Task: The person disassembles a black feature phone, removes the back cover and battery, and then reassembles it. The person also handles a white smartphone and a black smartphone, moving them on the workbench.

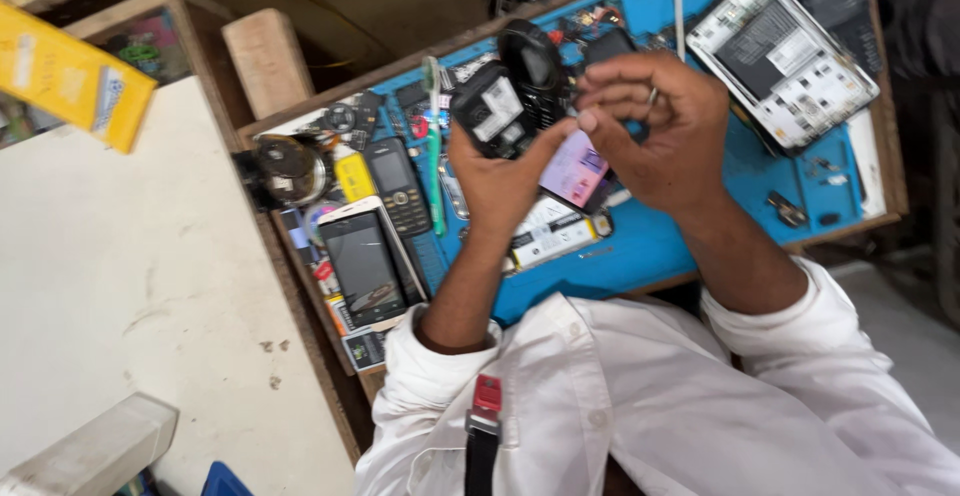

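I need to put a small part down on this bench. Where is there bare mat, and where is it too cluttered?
Bare blue mat shows between the right hand and the opened white device, and along the near edge below the battery. The left side is crowded: phones, a toothbrush and small parts lie packed together.

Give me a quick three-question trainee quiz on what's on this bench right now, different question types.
1. True or false: the left hand holds a small black device above the blue mat.
2. Multiple choice: the opened tablet-like device with bare internals lies
A. at the mat's far right end
B. on the white surface at the left
C. in the person's lap
3. Fill in: the right hand pinches its fingertips beside the black device, and a ____ shows on one finger.

Key: 1 true; 2 A; 3 ring.
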